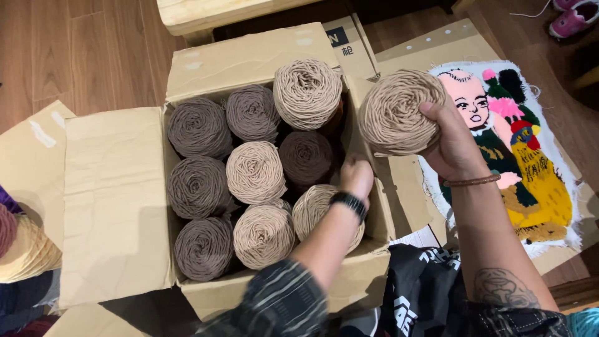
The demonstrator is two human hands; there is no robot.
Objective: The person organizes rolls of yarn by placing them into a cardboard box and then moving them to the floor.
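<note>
My right hand (pixel 454 140) holds a beige yarn ball (pixel 399 112) up beside the right wall of an open cardboard box (pixel 118 200). My left hand (pixel 357 176), with a black watch on the wrist, reaches into the box's right side, fingers curled down near a beige ball (pixel 314 209); what it grips is hidden. Inside the box stand several yarn balls, grey-brown ones (pixel 198 128) on the left and beige ones (pixel 256 171) in the middle. One beige ball (pixel 307 93) sits higher at the back.
A colourful tufted rug piece (pixel 530 168) lies on cardboard to the right. More yarn (pixel 22 249) lies at the left edge. Black cloth (pixel 424 287) sits by my lap. A wooden bench edge (pixel 206 14) and pink shoes (pixel 574 19) are at the top, on a wooden floor.
</note>
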